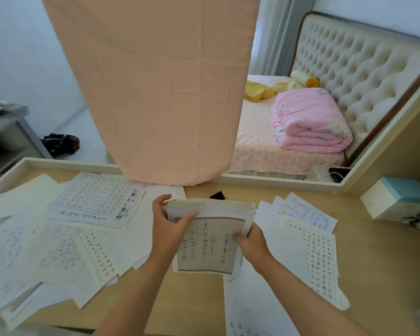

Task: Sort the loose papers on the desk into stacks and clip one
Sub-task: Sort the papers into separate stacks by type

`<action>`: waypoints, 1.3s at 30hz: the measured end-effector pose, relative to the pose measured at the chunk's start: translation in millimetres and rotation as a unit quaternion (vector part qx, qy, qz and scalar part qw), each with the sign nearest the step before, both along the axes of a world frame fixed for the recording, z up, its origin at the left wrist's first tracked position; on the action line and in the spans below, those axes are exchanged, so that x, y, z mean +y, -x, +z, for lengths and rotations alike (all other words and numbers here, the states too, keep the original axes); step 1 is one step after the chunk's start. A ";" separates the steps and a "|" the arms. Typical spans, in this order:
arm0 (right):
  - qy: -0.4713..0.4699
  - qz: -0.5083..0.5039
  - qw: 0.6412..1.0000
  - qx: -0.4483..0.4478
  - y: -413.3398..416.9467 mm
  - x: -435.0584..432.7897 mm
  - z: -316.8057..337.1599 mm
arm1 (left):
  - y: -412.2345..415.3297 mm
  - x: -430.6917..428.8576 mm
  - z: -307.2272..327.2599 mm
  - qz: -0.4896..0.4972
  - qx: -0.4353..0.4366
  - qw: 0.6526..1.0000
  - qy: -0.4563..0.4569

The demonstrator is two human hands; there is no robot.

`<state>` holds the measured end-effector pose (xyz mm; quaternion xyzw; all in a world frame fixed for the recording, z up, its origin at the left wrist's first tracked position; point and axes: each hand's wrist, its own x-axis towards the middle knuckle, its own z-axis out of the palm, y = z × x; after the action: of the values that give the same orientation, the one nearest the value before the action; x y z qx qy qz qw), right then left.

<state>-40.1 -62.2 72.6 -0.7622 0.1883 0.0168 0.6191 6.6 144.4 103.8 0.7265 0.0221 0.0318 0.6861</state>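
A person stands at a pale wooden table (197, 299) with a raised white rim and holds a thick stack (211, 241) of thin white paper in both hands, above the middle of the table. The stack's far edge is lifted and shows many layered sheet edges; its near edge droops toward the person. The top sheet has a grey border, and its lines of handwriting run away from the person. The view foreshortens the stack, so its long axis is hard to tell.

The left hand (170, 229) grips the stack's far left corner, fingers curled round the edge and thumb laid flat across the top sheet. The right hand (252, 241) pinches the stack's right edge, thumb on top and fingers tucked beneath. Both forearms are bare and reach forward.

Left of the stack, loose sheets (58, 238) lie fanned and overlapping, some with printed grids, some with handwriting. Right of the stack lies a smaller pile (318, 251) of handwritten sheets. Just beyond the stack sits a small black object (217, 195), too small to identify. Beyond that hangs a smooth peach cloth (155, 93). Far right of the stack is a white and teal box (398, 200). Beyond the table is a bed (260, 146) with a tufted headboard and a folded pink quilt (308, 122).
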 end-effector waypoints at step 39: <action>-0.034 0.017 0.999 0.022 -57.5 13.4 -17.7 | -38.0 80.2 -46.7 0.078 0.065 0.994 0.036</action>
<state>17.5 -48.7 54.9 -0.7430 0.1881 0.0508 0.6403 44.7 224.6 57.1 0.6979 0.1241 0.0373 0.7044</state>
